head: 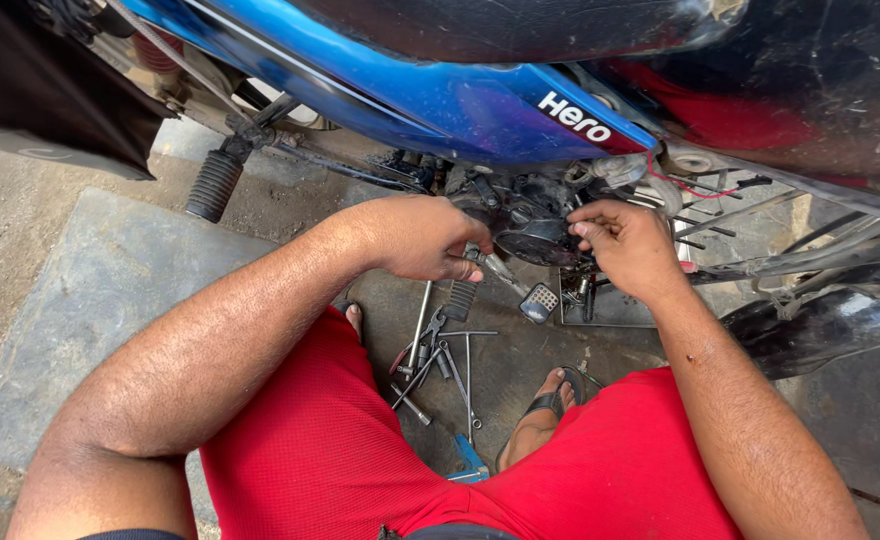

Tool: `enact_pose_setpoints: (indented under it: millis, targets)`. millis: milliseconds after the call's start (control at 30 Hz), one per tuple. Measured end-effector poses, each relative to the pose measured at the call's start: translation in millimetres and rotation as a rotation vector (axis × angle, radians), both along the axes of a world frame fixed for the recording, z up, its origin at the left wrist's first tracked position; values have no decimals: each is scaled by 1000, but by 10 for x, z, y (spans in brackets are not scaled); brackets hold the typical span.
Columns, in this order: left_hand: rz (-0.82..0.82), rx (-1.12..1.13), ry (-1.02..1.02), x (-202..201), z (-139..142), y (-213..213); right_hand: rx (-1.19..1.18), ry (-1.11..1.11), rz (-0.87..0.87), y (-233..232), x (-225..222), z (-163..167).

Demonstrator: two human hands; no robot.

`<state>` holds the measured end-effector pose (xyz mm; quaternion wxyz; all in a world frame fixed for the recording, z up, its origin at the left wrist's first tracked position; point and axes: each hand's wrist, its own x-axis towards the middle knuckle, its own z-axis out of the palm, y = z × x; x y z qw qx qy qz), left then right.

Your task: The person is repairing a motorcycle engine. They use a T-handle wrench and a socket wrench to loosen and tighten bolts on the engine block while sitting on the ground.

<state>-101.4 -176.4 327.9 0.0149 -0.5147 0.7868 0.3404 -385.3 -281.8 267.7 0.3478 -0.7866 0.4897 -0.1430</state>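
Concrete floor under a blue motorcycle: left hand clamps a metal tool pointing right toward the dark engine casing; right hand pinches there.

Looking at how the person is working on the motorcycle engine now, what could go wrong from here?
1. The left hand grips a metal tool at the dark engine part; if it slips, knuckles may hit metal.
2. Loose tools lie on the floor right by the sandalled foot; stepping or kneeling on them seems likely.
3. The right hand works by a thin red wire that fingers could snag.
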Motion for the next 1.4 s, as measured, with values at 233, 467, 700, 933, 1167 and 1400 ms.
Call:
enact_pose_setpoints:
  millis: [233,467,700,933,1167,1400]
  targets:
    - [12,1,18,56,-14,36,-281,80,-36,79,150,0]
    - [19,-12,-15,-3,59,134,-295,138,-51,238,231,152]
    - [-3,-24,-48,-84,41,220,-155,-162,244,303,437,71]
    - [17,-3,-89,-45,-30,200,-65,-131,165,83,609,-38]
    - [45,9,-97,142,-120,192,-219,-126,133,151,702,0]
    - [52,-17,-42,279,-157,235,-365,37,87,98,725,-65]
